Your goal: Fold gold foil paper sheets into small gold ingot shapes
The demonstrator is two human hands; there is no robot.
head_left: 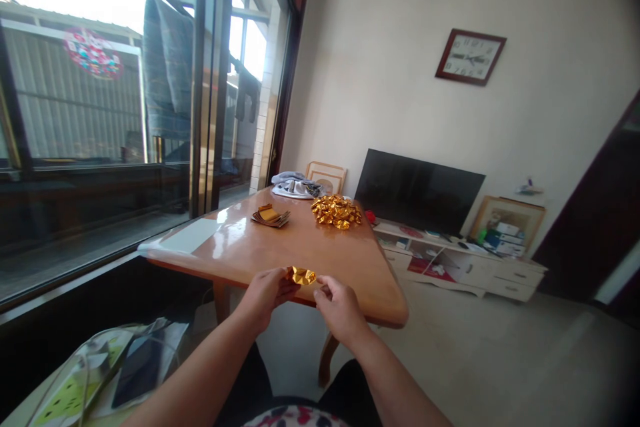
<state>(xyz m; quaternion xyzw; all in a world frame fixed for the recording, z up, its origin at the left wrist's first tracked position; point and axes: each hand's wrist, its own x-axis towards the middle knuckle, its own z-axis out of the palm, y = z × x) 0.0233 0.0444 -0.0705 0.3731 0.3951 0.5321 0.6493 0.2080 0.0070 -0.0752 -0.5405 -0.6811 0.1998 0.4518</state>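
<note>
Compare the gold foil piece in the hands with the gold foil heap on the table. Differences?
The foil piece is one small crumpled bit; the foil heap is many pieces piled up. The foil piece is held up at the table's edge by the left hand, beside the right hand; the foil heap rests on the wooden table, untouched. Both are shiny, crinkled gold foil.

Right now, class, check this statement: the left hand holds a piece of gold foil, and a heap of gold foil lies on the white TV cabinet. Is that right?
No: the heap of gold foil lies on the wooden table, not on the white TV cabinet, as the head view shows. The left hand does hold the piece of gold foil.
</note>
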